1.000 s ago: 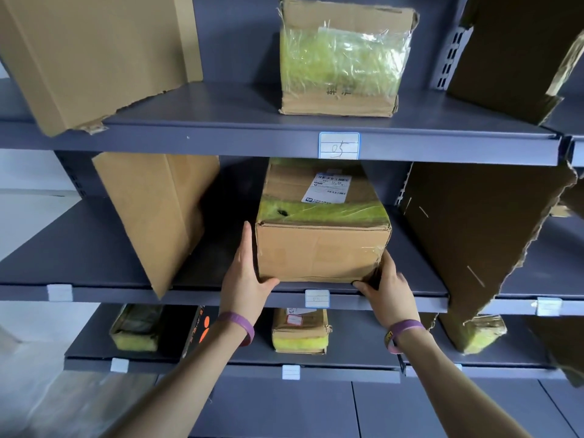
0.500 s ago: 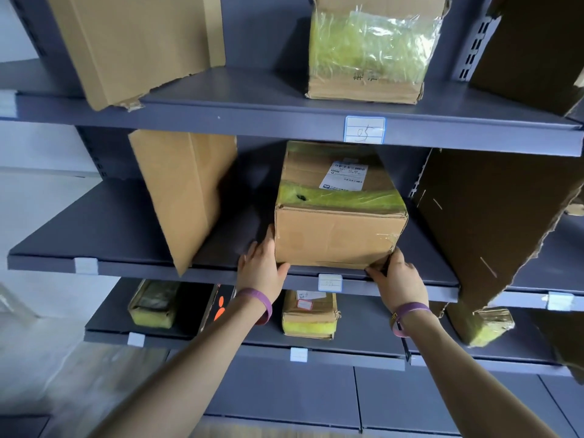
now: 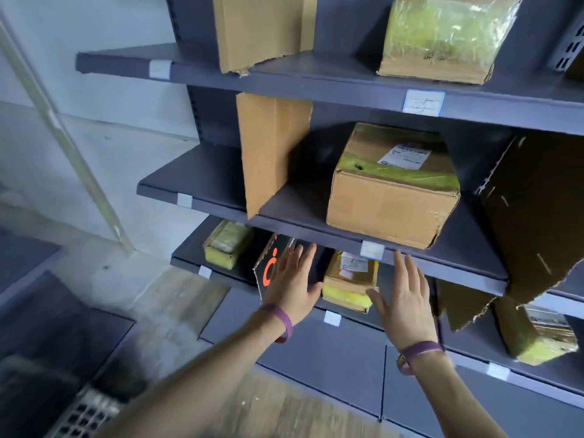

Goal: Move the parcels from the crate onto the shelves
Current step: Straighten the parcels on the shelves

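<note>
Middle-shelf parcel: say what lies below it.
A small yellow-taped parcel with a label on top. The middle shelf hides its rear; the right hand overlaps one corner.

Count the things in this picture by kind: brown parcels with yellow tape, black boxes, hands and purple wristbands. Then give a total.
Brown parcels with yellow tape: 5
Black box: 1
Hands: 2, the left hand and the right hand
Purple wristbands: 2
Total: 10
</note>
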